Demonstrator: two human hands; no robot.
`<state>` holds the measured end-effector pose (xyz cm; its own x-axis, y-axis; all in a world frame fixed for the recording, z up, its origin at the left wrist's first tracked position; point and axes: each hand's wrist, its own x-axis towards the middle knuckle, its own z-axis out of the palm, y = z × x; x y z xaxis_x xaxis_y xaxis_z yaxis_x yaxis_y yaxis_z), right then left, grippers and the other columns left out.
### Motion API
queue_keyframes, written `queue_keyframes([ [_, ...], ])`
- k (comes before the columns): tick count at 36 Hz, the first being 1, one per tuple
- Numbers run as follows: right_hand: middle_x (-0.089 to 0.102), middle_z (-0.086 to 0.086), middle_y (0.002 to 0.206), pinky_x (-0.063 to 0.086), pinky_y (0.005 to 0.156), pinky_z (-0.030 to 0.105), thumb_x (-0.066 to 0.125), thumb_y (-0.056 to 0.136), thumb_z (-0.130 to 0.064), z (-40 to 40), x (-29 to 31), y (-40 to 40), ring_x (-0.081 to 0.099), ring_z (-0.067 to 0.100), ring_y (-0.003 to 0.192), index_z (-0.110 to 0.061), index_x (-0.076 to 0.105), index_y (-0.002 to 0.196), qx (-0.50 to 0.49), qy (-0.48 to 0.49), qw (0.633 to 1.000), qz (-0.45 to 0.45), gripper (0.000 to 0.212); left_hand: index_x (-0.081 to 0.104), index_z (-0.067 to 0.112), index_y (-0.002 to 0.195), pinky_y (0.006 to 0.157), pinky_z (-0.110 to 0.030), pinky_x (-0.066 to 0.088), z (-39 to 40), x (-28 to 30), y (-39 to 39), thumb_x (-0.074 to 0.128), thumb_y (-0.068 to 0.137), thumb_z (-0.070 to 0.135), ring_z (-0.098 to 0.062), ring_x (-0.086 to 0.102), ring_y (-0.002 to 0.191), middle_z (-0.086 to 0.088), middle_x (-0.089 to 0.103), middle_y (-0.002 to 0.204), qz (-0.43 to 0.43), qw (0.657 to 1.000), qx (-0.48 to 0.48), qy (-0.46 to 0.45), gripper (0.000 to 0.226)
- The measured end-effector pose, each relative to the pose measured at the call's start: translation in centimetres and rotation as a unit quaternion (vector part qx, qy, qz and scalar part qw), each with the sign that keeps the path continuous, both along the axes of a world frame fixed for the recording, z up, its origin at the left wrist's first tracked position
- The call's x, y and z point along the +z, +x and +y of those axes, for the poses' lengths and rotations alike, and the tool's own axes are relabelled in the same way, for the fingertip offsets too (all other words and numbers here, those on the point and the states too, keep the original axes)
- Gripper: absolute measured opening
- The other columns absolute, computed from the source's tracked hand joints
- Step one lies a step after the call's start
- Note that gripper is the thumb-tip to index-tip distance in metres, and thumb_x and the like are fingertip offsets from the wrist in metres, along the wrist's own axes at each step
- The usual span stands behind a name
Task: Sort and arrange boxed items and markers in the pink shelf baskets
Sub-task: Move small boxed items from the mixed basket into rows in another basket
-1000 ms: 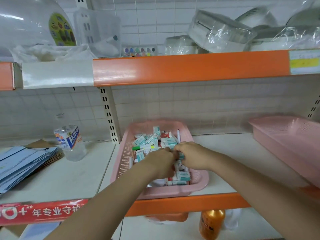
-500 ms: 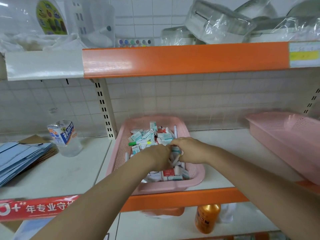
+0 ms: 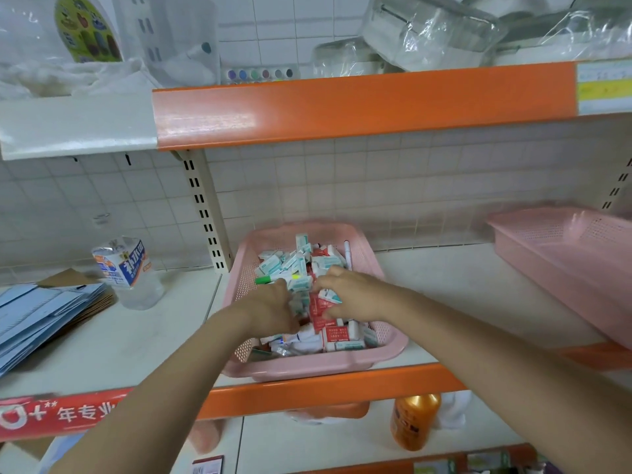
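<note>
Both hands reach into the pink basket (image 3: 239, 289) that sits on the middle shelf (image 3: 427, 285), just behind its orange front edge. The basket is heaped with small boxes (image 3: 273, 266), teal-and-white and red-and-white, lying in no order. The left hand (image 3: 270, 307) is buried in the pile with its fingers curled down among the boxes; whether it actually grips one cannot be told, since the fingertips are hidden. The right hand (image 3: 355, 295) lies just beside it, fingers bent, pinching a red-and-white box (image 3: 319, 309) against the thumb, with a teal-and-white box touching its fingertips. A green marker (image 3: 268, 279) lies across the pile just beyond the left hand, and a white marker (image 3: 348, 254) leans against the basket's right wall at the back. A second pink basket (image 3: 547, 254) stands well apart at the right of the same shelf. To the left of the upright stand a clear water bottle (image 3: 131, 271) and a stack of blue papers (image 3: 41, 313).
</note>
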<state>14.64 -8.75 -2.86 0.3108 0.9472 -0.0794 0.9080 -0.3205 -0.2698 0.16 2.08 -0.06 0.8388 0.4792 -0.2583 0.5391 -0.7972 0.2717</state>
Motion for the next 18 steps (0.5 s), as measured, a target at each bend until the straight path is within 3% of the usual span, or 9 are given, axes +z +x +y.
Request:
queue_keyframes([
  [6, 0.035, 0.002, 0.137, 0.042, 0.071, 0.030, 0.057, 0.094, -0.022, 0.6, -0.2, -0.7, 0.047, 0.015, 0.093, -0.024, 0.035, 0.140, -0.010, -0.023, 1.000, 0.003, 0.051, 0.041, 0.015, 0.108, 0.067, -0.027, 0.045, 0.9, -0.5, -0.8, 0.070, 0.079, 0.020, -0.022, 0.057, 0.093, -0.003, 0.055, 0.097, -0.009, 1.000, 0.023, -0.011, 0.042],
  [9, 0.035, 0.006, 0.137, 0.050, 0.075, 0.037, 0.058, 0.092, -0.027, 1.0, -0.1, -1.0, 0.050, 0.020, 0.095, -0.025, 0.030, 0.142, -0.023, -0.040, 0.999, -0.023, 0.057, 0.040, 0.017, 0.108, 0.067, -0.027, 0.045, 0.9, -0.8, -0.8, 0.070, 0.078, 0.020, -0.021, 0.056, 0.092, -0.003, 0.055, 0.097, -0.016, 0.999, 0.022, -0.019, 0.042],
  [15, 0.038, 0.008, 0.127, 0.044, 0.066, 0.033, 0.066, 0.085, -0.029, 1.4, 0.4, -1.4, 0.051, 0.023, 0.089, -0.029, 0.038, 0.135, -0.036, -0.052, 0.997, -0.041, 0.058, 0.036, 0.019, 0.102, 0.060, -0.025, 0.037, 1.2, -1.1, -0.8, 0.067, 0.083, 0.024, -0.016, 0.051, 0.082, 0.005, 0.047, 0.086, -0.046, 0.999, 0.001, -0.017, 0.037],
  [18, 0.035, 0.007, 0.126, 0.044, 0.063, 0.032, 0.072, 0.081, -0.024, 1.3, 1.0, -1.0, 0.050, 0.018, 0.080, -0.028, 0.043, 0.128, -0.048, -0.047, 0.998, 0.001, 0.055, 0.036, 0.018, 0.095, 0.055, -0.024, 0.034, 1.3, -1.3, -0.6, 0.067, 0.085, 0.025, -0.008, 0.046, 0.071, 0.006, 0.049, 0.083, -0.066, 0.997, -0.018, -0.024, 0.034],
])
